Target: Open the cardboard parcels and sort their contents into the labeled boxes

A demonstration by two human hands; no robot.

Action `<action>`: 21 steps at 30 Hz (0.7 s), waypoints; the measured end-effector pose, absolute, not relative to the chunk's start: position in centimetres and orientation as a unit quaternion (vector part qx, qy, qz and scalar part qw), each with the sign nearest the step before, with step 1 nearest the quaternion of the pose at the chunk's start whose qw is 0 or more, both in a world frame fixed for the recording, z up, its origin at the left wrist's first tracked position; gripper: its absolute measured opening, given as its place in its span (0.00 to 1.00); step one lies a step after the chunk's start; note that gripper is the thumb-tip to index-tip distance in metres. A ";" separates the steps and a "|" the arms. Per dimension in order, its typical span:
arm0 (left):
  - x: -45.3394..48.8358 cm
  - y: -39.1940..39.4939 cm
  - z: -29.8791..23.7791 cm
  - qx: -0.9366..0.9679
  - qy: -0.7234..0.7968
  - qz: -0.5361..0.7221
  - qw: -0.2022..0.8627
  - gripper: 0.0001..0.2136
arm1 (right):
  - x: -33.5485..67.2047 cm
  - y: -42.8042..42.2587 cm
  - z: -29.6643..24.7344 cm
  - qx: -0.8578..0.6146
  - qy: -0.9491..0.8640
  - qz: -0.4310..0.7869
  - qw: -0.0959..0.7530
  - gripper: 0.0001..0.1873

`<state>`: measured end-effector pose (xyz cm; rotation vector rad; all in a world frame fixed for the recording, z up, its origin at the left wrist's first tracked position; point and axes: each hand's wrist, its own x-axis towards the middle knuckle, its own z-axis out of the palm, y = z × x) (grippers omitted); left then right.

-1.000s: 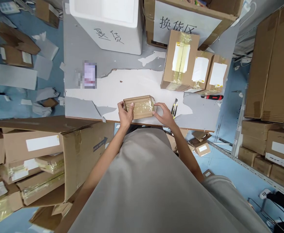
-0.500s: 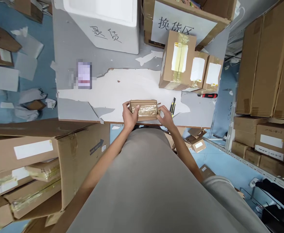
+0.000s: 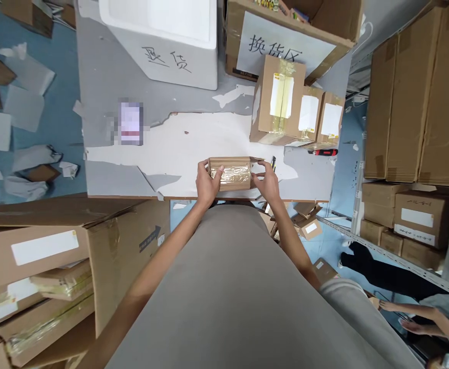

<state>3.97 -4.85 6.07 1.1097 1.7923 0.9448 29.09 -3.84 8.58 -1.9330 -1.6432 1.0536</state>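
Observation:
A small cardboard box (image 3: 232, 173) wrapped in clear tape rests near the front edge of the grey and white table (image 3: 112, 177). My left hand (image 3: 208, 183) grips its left end, thumb on top. My right hand (image 3: 266, 180) pinches the right end, where a flap sticks out. Just right of the box a yellow and black utility knife (image 3: 273, 163) shows partly behind my right hand.
Three taped boxes with white labels (image 3: 295, 105) stand at the table's back right, a red tool (image 3: 322, 152) beside them. A white foam bin (image 3: 166, 38) and a labelled carton (image 3: 285, 36) sit behind. A big open carton (image 3: 66, 251) stands left; another person crouches at lower right (image 3: 412, 302).
The box has turned to lie square between my hands and my right hand has closed on its right end. Another person has come into view at the lower right.

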 end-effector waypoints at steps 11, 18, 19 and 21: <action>-2.7 -3.3 3.6 0.398 0.707 0.413 0.414 0.36 | 30.0 -4.2 3.6 -0.760 -0.305 0.502 0.278 0.34; -9.2 -5.4 1.4 0.249 0.754 0.404 0.453 0.30 | 24.4 -2.9 1.1 -0.590 -0.171 0.729 0.302 0.39; -9.7 -5.8 1.1 0.215 0.758 0.402 0.466 0.30 | 23.5 -2.7 1.3 -0.574 -0.176 0.739 0.306 0.39; -10.1 -6.3 0.7 0.165 0.753 0.402 0.494 0.30 | 22.4 -2.5 2.3 -0.571 -0.206 0.734 0.304 0.36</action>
